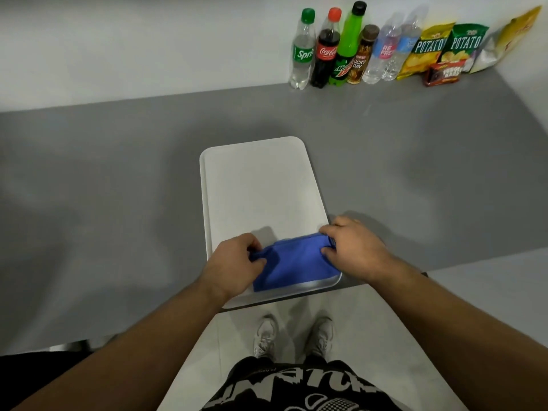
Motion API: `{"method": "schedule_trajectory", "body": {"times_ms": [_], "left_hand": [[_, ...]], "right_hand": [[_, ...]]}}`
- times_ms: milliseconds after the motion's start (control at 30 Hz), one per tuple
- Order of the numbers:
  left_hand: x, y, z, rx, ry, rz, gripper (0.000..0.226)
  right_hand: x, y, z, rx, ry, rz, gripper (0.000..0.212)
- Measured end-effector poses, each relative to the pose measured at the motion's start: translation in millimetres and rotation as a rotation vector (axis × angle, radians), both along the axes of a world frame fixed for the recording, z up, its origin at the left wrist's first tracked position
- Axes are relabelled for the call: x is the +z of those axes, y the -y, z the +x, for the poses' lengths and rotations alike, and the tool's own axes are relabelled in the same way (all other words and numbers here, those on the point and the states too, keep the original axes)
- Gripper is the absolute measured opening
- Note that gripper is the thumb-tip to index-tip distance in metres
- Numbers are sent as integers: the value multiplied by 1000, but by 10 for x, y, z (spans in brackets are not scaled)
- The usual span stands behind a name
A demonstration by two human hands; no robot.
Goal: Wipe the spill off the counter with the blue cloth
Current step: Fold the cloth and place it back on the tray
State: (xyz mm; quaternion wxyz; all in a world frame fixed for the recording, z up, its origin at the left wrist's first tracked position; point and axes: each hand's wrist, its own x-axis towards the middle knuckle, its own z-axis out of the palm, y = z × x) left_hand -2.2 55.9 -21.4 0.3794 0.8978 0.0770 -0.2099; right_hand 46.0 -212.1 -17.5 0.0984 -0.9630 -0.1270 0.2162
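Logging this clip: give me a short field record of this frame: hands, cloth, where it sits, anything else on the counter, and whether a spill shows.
left hand: gripping the cloth's left end
right hand: gripping the cloth's right end
blue cloth: bunched, lying on the tray's near end
white tray: on the counter, near edge overhanging
grey counter: no spill visible
back wall: row of drink bottles, snack bags

Blue cloth on a white tray, grey table. Bottles with green, red and black caps; black patterned shorts.
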Motion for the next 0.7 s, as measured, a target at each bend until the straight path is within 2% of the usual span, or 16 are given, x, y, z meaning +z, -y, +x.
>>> {"method": "schedule_trajectory", "body": {"times_ms": [100, 233, 367, 433, 500, 567, 633, 700], "left_hand": [[-5, 34, 52, -79, -96, 27, 30], [70, 74, 88, -170, -180, 40, 11], [110, 84, 84, -53, -265, -198, 8], [99, 100, 76, -21, -287, -222, 11], [63, 110, 67, -132, -197, 32, 18], [10, 132, 20, -216, -36, 301, 36], [-29, 154, -43, -251, 134, 372, 47], [-80, 183, -116, -369, 257, 393, 39]], "right_hand": [[-44, -43, -8, 12, -13, -16, 25], [65, -26, -71, -92, -114, 83, 6], [155, 116, -149, -261, -152, 266, 5], [159, 143, -182, -306, -140, 290, 10], [115, 146, -223, -302, -98, 228, 20], [65, 139, -298, -278, 48, 184, 28], [12, 131, -407, -180, 190, 181, 24], [-62, 108, -557, -78, 203, 145, 19]]}}
